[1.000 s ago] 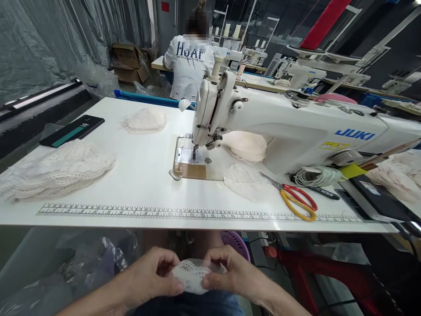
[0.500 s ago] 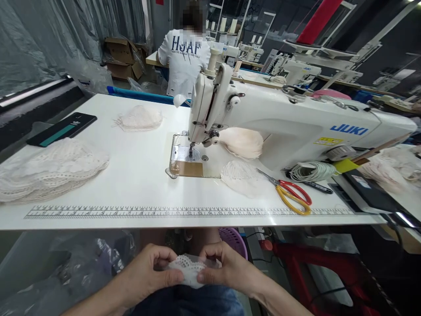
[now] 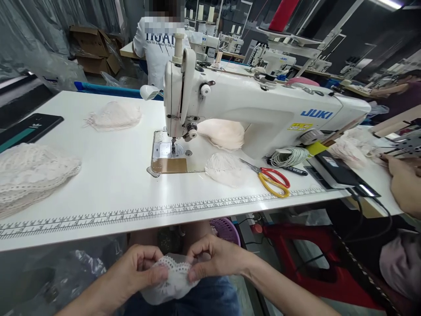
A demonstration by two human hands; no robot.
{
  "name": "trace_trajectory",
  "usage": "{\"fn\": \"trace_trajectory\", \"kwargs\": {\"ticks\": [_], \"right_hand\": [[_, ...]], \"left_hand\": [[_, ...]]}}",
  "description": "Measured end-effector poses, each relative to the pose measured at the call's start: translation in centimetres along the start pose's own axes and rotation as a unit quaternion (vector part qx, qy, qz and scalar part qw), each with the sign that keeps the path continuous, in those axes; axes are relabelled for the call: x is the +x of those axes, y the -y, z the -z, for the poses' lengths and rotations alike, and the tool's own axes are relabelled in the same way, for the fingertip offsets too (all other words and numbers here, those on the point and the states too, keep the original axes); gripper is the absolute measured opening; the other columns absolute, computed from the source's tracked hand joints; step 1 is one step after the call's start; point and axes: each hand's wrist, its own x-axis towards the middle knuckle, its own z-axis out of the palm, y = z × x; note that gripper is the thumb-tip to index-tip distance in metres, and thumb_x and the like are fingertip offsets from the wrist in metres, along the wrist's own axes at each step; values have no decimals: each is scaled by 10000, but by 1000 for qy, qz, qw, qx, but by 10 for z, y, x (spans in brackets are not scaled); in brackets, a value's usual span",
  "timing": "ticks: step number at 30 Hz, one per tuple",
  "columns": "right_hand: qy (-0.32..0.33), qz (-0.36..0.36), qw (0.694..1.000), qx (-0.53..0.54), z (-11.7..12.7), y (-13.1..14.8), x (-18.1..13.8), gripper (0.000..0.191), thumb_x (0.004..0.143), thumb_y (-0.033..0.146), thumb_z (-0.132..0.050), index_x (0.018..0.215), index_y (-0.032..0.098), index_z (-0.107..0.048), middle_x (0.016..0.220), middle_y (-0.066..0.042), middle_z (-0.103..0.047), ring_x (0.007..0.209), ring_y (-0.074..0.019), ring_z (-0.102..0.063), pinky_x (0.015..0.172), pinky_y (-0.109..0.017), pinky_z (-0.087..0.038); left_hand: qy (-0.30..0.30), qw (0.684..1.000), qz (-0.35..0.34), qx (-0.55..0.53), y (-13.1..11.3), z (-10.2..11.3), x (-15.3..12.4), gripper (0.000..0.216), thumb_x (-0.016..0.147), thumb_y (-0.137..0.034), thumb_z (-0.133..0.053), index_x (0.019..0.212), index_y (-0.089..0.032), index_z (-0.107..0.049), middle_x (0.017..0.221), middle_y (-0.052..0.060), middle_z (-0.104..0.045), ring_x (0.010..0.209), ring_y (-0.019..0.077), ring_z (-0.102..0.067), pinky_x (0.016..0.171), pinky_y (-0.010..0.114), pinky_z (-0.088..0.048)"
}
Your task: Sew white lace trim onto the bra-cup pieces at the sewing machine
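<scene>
Below the table edge, over my lap, both hands pinch a small white lace piece (image 3: pixel 173 281). My left hand (image 3: pixel 140 272) grips its left side with thumb and fingers closed. My right hand (image 3: pixel 213 259) pinches its right edge. The white sewing table (image 3: pixel 108 175) lies above them, with a white JUKI sewing machine (image 3: pixel 250 114) on it. A stack of white lace pieces (image 3: pixel 29 173) sits at the table's left, another small pile (image 3: pixel 113 116) farther back, and two more pieces (image 3: pixel 225 169) lie by the machine's needle plate.
Red-and-yellow scissors (image 3: pixel 271 180), a coil of white cord (image 3: pixel 289 156) and a black pen lie right of the machine. A dark phone (image 3: pixel 28 129) lies at far left. Another person's hand (image 3: pixel 404 184) shows at the right edge. A person in a white shirt (image 3: pixel 158 44) sits behind.
My view has swung right and down, so the table contents shifted left. Both hands stay closed on the lace piece, which hangs a little lower now. Another person's hand has come into view at right.
</scene>
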Motion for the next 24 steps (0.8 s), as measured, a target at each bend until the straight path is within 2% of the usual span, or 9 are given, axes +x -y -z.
{"fn": "trace_trajectory", "kwargs": {"ticks": [4, 8, 12, 16, 20, 24], "right_hand": [[-15, 19, 999, -30, -3, 0, 2, 360, 565, 382, -829, 771, 121, -691, 588, 62, -509, 548, -56, -406, 485, -159, -298], [-27, 19, 999, -18, -4, 4, 3, 348, 623, 411, -787, 770, 108, -699, 601, 44, -540, 537, -54, -420, 495, -161, -323], [-6, 21, 999, -27, -2, 3, 4, 340, 656, 415, -766, 796, 111, -706, 632, 30, -573, 548, -55, -439, 510, -163, -340], [1, 24, 999, -35, 0, 1, 4, 356, 678, 432, -748, 807, 104, -706, 626, 24, -567, 553, -55, -436, 509, -161, -345], [7, 23, 1000, 3, 0, 2, 2, 378, 677, 449, -746, 804, 96, -698, 686, 1, -600, 600, -63, -488, 571, -169, -395], [23, 23, 999, 43, 1, 5, 4, 412, 653, 487, -751, 763, 97, -675, 694, 3, -601, 615, -61, -502, 588, -169, -403]], "left_hand": [[-5, 1000, 7, -4, -2, 2, -2, 425, 608, -512, -781, 681, -140, -589, 637, -2, -620, 592, 114, -476, 569, 199, -308], [-7, 1000, 8, 4, -1, 7, -2, 397, 632, -478, -780, 700, -137, -589, 635, -12, -605, 604, 107, -461, 584, 195, -312], [4, 999, -7, 38, -2, 8, -1, 430, 677, -525, -727, 742, -114, -620, 668, 10, -608, 616, 111, -458, 581, 203, -313], [2, 998, -10, 56, -5, 7, -1, 413, 666, -503, -740, 742, -111, -634, 653, 0, -573, 600, 111, -427, 553, 210, -282], [8, 998, -12, 57, -5, 7, 0, 407, 686, -505, -723, 720, -116, -608, 635, -9, -552, 598, 108, -412, 554, 212, -268], [4, 1000, -8, 4, -3, 7, 2, 400, 702, -509, -711, 720, -138, -562, 659, -6, -580, 632, 114, -438, 600, 209, -304]]}}
